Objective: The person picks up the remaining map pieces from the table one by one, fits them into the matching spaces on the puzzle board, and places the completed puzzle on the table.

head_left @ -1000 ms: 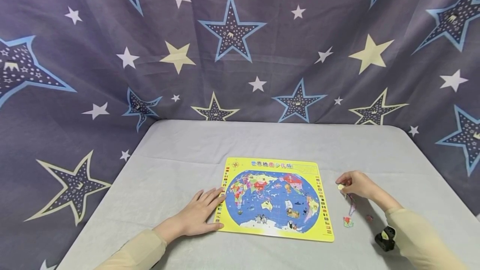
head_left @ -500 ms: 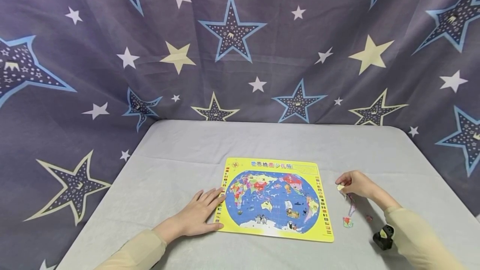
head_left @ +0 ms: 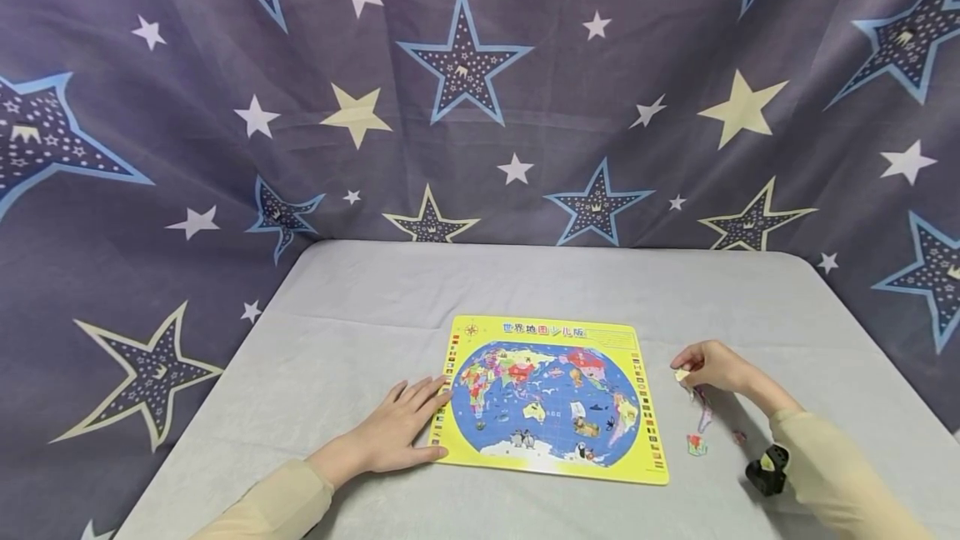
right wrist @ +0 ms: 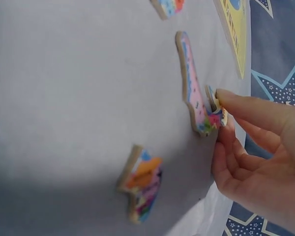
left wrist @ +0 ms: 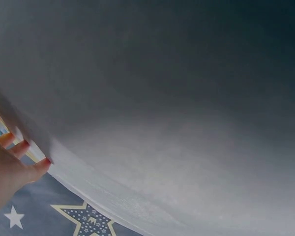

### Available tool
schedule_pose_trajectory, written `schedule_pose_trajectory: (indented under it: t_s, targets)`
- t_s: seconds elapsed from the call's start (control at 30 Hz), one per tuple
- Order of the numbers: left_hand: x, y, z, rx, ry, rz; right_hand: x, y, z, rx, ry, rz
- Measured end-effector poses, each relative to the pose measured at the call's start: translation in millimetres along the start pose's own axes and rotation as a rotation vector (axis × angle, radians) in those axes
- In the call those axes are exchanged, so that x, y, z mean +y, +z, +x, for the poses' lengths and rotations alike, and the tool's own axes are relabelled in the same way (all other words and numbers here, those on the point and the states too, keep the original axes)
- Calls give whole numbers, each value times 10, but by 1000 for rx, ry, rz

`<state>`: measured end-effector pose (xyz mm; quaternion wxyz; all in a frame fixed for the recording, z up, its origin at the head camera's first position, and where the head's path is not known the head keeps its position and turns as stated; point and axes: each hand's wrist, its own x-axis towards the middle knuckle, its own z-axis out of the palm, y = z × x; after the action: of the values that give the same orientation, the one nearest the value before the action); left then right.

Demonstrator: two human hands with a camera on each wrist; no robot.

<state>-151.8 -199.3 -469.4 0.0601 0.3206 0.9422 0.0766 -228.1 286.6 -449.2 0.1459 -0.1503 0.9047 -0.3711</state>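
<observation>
A yellow-bordered world map puzzle board [head_left: 555, 472] lies in the middle of the table. My left hand [head_left: 397, 430] lies flat at its left edge, fingers straight, fingertips on the border. To the right of the board, my right hand [head_left: 716, 369] pinches a small cream puzzle piece [head_left: 681, 376] between thumb and fingers. In the right wrist view this piece [right wrist: 213, 99] is partly covered by the thumb and sits right beside a long pink puzzle piece [right wrist: 193, 83]. Nearer the person lie a red-and-green puzzle piece [head_left: 697, 444] and a small reddish puzzle piece [head_left: 739, 437].
A grey cloth covers the table [head_left: 360, 290]. Behind it hangs a dark curtain [head_left: 420, 148] printed with stars. A black device [head_left: 767, 471] sits at the right sleeve. The left wrist view shows mostly cloth, with the left fingertips [left wrist: 44, 162] at its side.
The right wrist and the pinched piece have turned very slightly. The left hand, the board and the loose pieces have stayed in place.
</observation>
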Motion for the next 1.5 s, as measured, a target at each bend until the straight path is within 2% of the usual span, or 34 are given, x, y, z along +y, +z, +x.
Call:
schedule_pose_trajectory:
  t_s: [0.47,0.8,1.23,1.5]
  targets:
    - [-9,23,6,1,-2,-5,18,-27,4,-21,3,26]
    - [-9,24,6,3,-6,-2,-20,-10,12,22,33,-2]
    - [-5,22,4,-2,-8,-10,-104,-111,-22,-19,-15,22]
    - [-14,32,10,0,-4,0,-186,-94,-11,-20,-24,28]
